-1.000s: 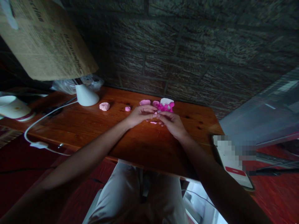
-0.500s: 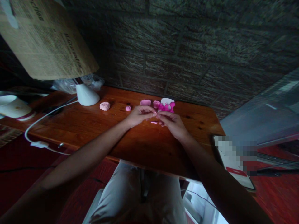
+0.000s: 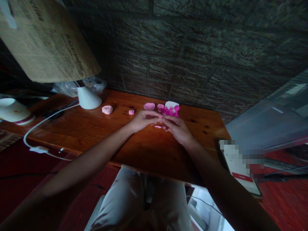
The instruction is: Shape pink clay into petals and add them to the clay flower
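Note:
My left hand (image 3: 145, 121) and my right hand (image 3: 177, 129) meet above the wooden table, fingertips pinched together on a small bit of pink clay (image 3: 160, 117), mostly covered by the fingers. Just beneath them lies a thin pale pink clay strip (image 3: 158, 126). Behind the hands are an oval pink clay piece (image 3: 149, 106), a small rounded pink lump (image 3: 160, 107) and bright magenta shapes (image 3: 171, 111) in front of a white piece (image 3: 171, 104). To the left sit a small pink lump (image 3: 131, 112) and a larger pale pink lump (image 3: 107, 109).
A lamp with a white base (image 3: 89, 98) and a newsprint-patterned shade (image 3: 64, 48) stands on the left of the table (image 3: 154, 154). Its white cord (image 3: 38, 122) runs over the front edge. A paper cup (image 3: 13, 110) is far left, a tablet-like device (image 3: 238, 166) right, a stone wall (image 3: 192, 57) behind.
The fingertips of both hands have drawn slightly closer, overlapping more around the bit of clay. The whole view has shifted a little; the other things stay in place.

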### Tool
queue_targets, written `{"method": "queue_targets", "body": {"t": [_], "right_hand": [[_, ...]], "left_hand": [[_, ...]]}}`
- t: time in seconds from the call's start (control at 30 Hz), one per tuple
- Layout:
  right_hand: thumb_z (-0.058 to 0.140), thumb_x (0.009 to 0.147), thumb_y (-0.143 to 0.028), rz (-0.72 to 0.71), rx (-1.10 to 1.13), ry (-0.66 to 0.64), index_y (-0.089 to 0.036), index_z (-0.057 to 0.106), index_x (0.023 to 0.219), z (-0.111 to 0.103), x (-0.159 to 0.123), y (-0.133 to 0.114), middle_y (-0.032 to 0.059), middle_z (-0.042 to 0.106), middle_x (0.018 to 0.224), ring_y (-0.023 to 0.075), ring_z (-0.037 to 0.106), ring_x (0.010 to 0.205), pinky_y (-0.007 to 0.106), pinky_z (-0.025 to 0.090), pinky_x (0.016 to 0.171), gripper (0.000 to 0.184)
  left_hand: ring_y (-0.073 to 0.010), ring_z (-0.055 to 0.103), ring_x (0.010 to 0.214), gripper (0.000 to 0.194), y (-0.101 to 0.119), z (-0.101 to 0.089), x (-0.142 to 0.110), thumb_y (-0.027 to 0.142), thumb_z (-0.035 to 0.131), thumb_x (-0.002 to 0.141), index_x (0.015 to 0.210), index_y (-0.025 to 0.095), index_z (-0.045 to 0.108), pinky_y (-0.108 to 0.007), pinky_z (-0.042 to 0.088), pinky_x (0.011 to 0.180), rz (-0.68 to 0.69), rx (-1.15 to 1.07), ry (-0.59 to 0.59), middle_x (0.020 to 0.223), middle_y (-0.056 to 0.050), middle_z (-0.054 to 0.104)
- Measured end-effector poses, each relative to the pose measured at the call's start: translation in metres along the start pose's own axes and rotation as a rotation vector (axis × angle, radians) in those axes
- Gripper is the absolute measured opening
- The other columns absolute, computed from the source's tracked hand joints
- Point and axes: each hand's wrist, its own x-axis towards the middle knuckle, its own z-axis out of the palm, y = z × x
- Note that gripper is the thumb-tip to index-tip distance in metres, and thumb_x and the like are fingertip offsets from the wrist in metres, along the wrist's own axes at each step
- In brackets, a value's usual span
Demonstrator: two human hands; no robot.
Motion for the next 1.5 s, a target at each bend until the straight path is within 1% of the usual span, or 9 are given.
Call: {"method": "queue_targets", "body": {"t": [0.17, 0.33, 0.53, 0.8, 0.93, 1.03, 1.2, 1.33, 1.5], "right_hand": [[0.083, 0.073, -0.051, 0.050, 0.041, -0.028, -0.025, 0.079, 0.091, 0.0019, 0.0000, 0.0032, 0.0016, 0.074, 0.084, 0.0098, 0.059, 0.065, 0.024, 0.044, 0.059, 0.032], [0.086, 0.068, -0.051, 0.113, 0.111, 0.005, -0.025, 0.079, 0.090, 0.0042, 0.0011, 0.0044, 0.0026, 0.076, 0.086, 0.0106, 0.062, 0.067, 0.024, 0.044, 0.058, 0.035], [0.094, 0.058, -0.043, 0.196, 0.272, 0.062, -0.024, 0.079, 0.086, 0.0075, -0.0001, -0.0014, -0.0001, 0.075, 0.083, 0.0075, 0.058, 0.064, 0.023, 0.047, 0.063, 0.037], [0.092, 0.062, -0.039, 0.230, 0.302, 0.089, -0.023, 0.077, 0.086, 0.0058, 0.0004, -0.0006, -0.0018, 0.072, 0.081, 0.0068, 0.055, 0.063, 0.023, 0.044, 0.062, 0.033], [0.092, 0.061, -0.040, 0.237, 0.303, 0.101, -0.022, 0.076, 0.081, 0.0045, 0.0009, 0.0000, -0.0025, 0.072, 0.079, 0.0064, 0.055, 0.063, 0.023, 0.044, 0.063, 0.032], [0.090, 0.064, -0.041, 0.245, 0.289, 0.110, -0.022, 0.075, 0.081, 0.0045, 0.0015, 0.0003, -0.0018, 0.072, 0.080, 0.0074, 0.056, 0.064, 0.024, 0.045, 0.064, 0.030], [0.092, 0.059, -0.046, 0.268, 0.304, 0.154, -0.022, 0.076, 0.079, 0.0082, 0.0020, 0.0007, -0.0005, 0.074, 0.080, 0.0080, 0.057, 0.064, 0.023, 0.046, 0.063, 0.035], [0.094, 0.055, -0.045, 0.262, 0.272, 0.158, -0.022, 0.078, 0.079, 0.0095, 0.0009, 0.0013, -0.0025, 0.071, 0.074, 0.0065, 0.056, 0.062, 0.021, 0.044, 0.060, 0.037], [0.093, 0.060, -0.040, 0.215, 0.240, 0.119, -0.023, 0.078, 0.085, 0.0073, 0.0009, 0.0024, -0.0029, 0.070, 0.074, 0.0080, 0.057, 0.064, 0.025, 0.050, 0.068, 0.034]], "left_hand": [[-0.0164, 0.072, 0.081, 0.032, 0.0004, -0.0015, 0.0007, 0.041, 0.090, 0.067, 0.081, 0.014, 0.079, -0.030, 0.057, 0.081, 0.025, 0.014, 0.053, 0.089, -0.008, 0.080], [-0.0152, 0.072, 0.076, 0.032, 0.0020, -0.0017, 0.0010, 0.044, 0.087, 0.070, 0.080, 0.015, 0.079, -0.029, 0.059, 0.076, 0.045, 0.023, 0.040, 0.089, -0.008, 0.080], [-0.0139, 0.069, 0.067, 0.037, 0.0039, -0.0006, 0.0003, 0.048, 0.087, 0.070, 0.083, 0.014, 0.079, -0.024, 0.054, 0.063, 0.066, 0.104, 0.120, 0.082, -0.008, 0.079], [-0.0080, 0.054, 0.053, 0.040, 0.0061, 0.0006, -0.0006, 0.055, 0.078, 0.078, 0.084, 0.015, 0.080, -0.020, 0.042, 0.051, 0.049, 0.091, 0.055, 0.063, -0.002, 0.070], [-0.0087, 0.057, 0.055, 0.037, 0.0032, 0.0008, -0.0004, 0.048, 0.083, 0.075, 0.093, 0.016, 0.080, -0.022, 0.045, 0.053, 0.043, 0.069, 0.029, 0.077, -0.005, 0.077], [-0.0106, 0.063, 0.059, 0.036, 0.0009, 0.0000, 0.0002, 0.046, 0.083, 0.075, 0.093, 0.015, 0.080, -0.023, 0.049, 0.056, 0.062, 0.115, 0.049, 0.079, -0.006, 0.078], [-0.0157, 0.073, 0.077, 0.028, -0.0004, -0.0007, 0.0009, 0.039, 0.082, 0.078, 0.092, 0.016, 0.080, -0.027, 0.058, 0.074, 0.105, 0.166, 0.071, 0.091, -0.008, 0.081], [-0.0183, 0.075, 0.089, 0.021, -0.0007, 0.0012, 0.0007, 0.035, 0.082, 0.079, 0.089, 0.016, 0.080, -0.029, 0.059, 0.085, 0.184, 0.231, 0.048, 0.098, -0.009, 0.081], [-0.0190, 0.075, 0.088, 0.024, 0.0005, 0.0033, -0.0014, 0.036, 0.081, 0.080, 0.094, 0.017, 0.081, -0.029, 0.058, 0.082, 0.211, 0.284, 0.047, 0.101, -0.010, 0.081]]}}
